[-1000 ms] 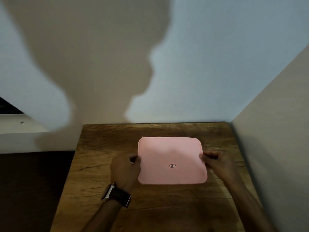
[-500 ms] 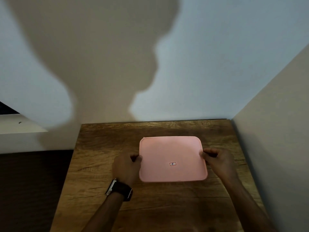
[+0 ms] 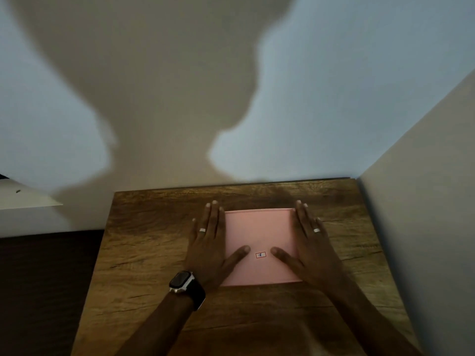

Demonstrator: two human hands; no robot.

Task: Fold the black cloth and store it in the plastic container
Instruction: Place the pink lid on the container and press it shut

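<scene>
On the pink lid: both thumbs are laid flat, tips near a small red-framed label [image 3: 260, 255].
Left hand [image 3: 209, 249]: fingers [image 3: 213, 217] are stretched out together and pressed along the lid's left edge, nothing clasped.
Right hand [image 3: 312, 249]: fingers [image 3: 302, 218] are held straight, pressed along the right edge.
Plastic container [image 3: 259, 232]: closed by its pink lid, set mid-desk between the 2 hands.
Rings: 1 is worn on each hand.
Watch [image 3: 181, 281]: worn on the left wrist.
Desk [image 3: 144, 253]: wood-grained, set into a wall corner.
</scene>
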